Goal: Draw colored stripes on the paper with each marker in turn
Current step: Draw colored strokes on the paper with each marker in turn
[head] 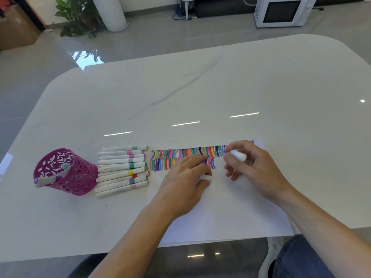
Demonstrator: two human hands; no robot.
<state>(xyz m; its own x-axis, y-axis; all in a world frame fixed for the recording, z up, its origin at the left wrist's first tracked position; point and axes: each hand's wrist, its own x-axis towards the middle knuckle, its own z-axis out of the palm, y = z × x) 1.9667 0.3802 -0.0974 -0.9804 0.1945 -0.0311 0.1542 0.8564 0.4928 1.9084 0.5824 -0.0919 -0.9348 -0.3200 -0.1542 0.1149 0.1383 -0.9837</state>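
Observation:
A white sheet of paper (220, 213) lies at the table's near edge, with two rows of colored stripes (170, 157) along its far side. My right hand (253, 167) grips a white marker (239, 155) over the stripes' right end; its tip is hidden by my fingers. My left hand (186, 181) rests on the paper below the stripes, with a white marker cap (206, 177) pinched at its fingertips. Several white markers with colored bands (122, 169) lie side by side just left of the paper.
A magenta cut-out pen holder (66, 173) lies tilted at the left with two markers in it. The white glossy table (200, 93) stretches far beyond the paper. On the floor behind stand a plant (78, 17) and a white microwave (281, 12).

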